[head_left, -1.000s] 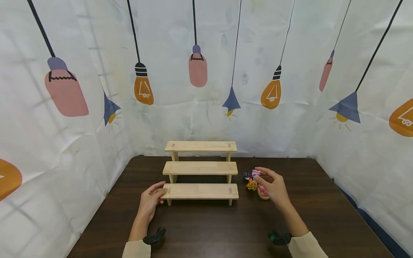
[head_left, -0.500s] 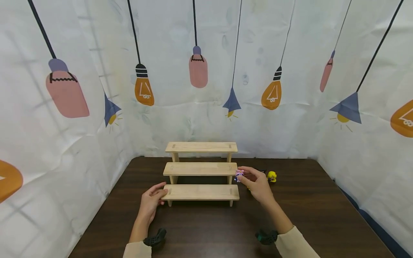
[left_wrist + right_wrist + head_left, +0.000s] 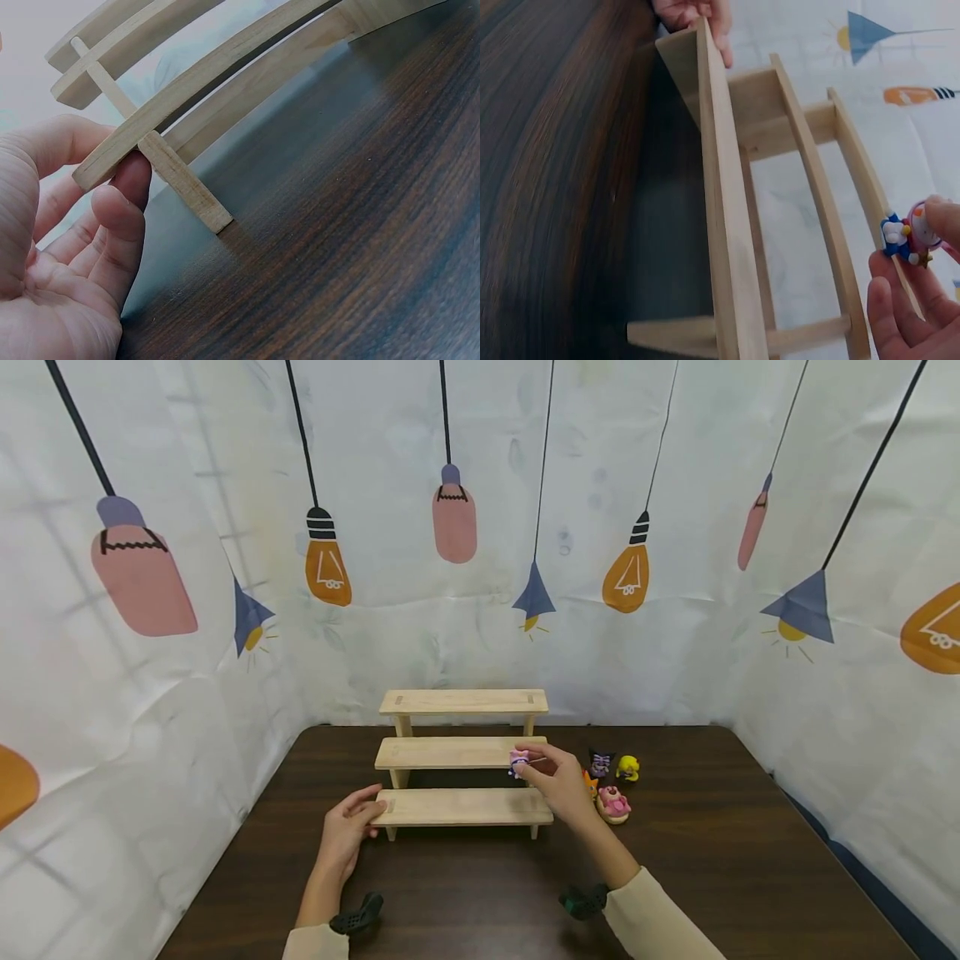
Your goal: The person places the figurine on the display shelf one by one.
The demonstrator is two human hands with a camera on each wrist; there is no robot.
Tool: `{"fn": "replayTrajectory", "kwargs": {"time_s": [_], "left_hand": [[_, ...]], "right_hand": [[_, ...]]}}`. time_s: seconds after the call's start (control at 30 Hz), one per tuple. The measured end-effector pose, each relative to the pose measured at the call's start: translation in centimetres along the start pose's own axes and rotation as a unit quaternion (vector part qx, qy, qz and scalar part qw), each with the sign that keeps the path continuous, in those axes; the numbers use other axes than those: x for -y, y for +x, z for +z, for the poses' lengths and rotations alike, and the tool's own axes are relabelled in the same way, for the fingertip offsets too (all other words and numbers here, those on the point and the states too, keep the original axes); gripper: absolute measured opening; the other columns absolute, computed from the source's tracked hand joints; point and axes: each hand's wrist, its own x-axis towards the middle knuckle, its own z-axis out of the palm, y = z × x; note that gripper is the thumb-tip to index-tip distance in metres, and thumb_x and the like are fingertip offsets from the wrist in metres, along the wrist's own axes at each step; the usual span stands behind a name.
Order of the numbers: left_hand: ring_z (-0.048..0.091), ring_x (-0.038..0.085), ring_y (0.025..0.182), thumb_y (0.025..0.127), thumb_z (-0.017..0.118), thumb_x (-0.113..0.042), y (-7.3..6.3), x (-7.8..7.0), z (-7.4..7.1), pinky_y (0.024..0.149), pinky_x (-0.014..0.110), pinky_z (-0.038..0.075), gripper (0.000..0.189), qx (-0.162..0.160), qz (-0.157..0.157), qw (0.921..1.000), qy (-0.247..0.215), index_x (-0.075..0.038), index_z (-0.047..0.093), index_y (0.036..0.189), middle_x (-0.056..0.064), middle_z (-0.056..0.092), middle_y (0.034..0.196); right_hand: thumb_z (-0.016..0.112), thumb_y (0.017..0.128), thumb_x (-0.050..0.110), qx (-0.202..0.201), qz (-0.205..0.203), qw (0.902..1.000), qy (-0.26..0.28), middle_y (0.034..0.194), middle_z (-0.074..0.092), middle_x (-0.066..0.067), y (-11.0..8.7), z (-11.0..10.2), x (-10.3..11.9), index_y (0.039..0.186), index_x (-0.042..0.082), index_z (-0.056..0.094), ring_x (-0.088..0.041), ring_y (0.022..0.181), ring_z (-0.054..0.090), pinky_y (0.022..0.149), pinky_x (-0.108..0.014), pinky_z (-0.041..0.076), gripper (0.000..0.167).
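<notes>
We saw the right hand [image 3: 555, 781] pinch a small toy [image 3: 518, 762], pink on top and blue below, with its thumb and fingers. The toy was near the right end of the middle board [image 3: 442, 752] of a wooden stand [image 3: 463, 700] with 3 boards, but we could not tell if it touched the wood. The left hand [image 3: 345, 831] held the left end of the bottom board [image 3: 465, 807], its fingers curled around the edge. We thought the toy could drop if the pinch got loose, or the stand could wobble if the right hand bumped it. We found no sure box or bowl. A pink toy [image 3: 613, 803] seemed to sit in a little tan dish, too small to be sure. Close by were a yellow toy [image 3: 627, 768], a dark toy [image 3: 601, 763] and an orange toy [image 3: 592, 783].
</notes>
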Motion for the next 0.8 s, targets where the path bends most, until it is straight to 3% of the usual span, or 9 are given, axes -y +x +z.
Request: {"fn": "replayTrajectory", "kwargs": {"time_s": [0.17, 0.5, 0.8], "left_hand": [[0.064, 0.009, 0.073, 0.093, 0.075, -0.016, -0.1, -0.1, 0.0, 0.058, 0.022, 0.052, 0.051, -0.002, -0.003, 1.0000, 0.000, -0.003, 0.060, 0.141, -0.008, 0.074, 0.092], [0.063, 0.008, 0.072, 0.093, 0.075, -0.016, -0.3, -0.2, 0.0, 0.058, 0.022, 0.052, 0.052, -0.002, -0.005, 1.0000, -0.004, -0.001, 0.059, 0.140, -0.008, 0.075, 0.092], [0.063, 0.009, 0.072, 0.094, 0.074, -0.014, -0.1, -0.1, 0.1, 0.059, 0.022, 0.052, 0.051, -0.002, -0.013, 0.9999, -0.002, -0.003, 0.059, 0.141, -0.011, 0.075, 0.091]], "right_hand": [[0.076, 0.093, 0.020, 0.006, -0.011, 0.9999, -0.005, 0.114, 0.072, -0.011, 0.7, 1.5, 0.5, 0.127, 0.014, 0.073, -0.019, 0.095, 0.070, 0.083, -0.026, 0.057, 0.034], [0.074, 0.095, 0.024, 0.023, -0.021, 0.9991, -0.029, 0.117, 0.073, -0.008, 2.5, 4.5, 1.1, 0.125, 0.018, 0.073, -0.023, 0.101, 0.070, 0.089, -0.037, 0.059, 0.031], [0.075, 0.094, 0.024, 0.030, -0.006, 0.9990, -0.034, 0.115, 0.073, -0.007, 4.0, 6.5, 1.2, 0.124, 0.024, 0.073, -0.020, 0.095, 0.071, 0.077, -0.031, 0.060, 0.030]]}}
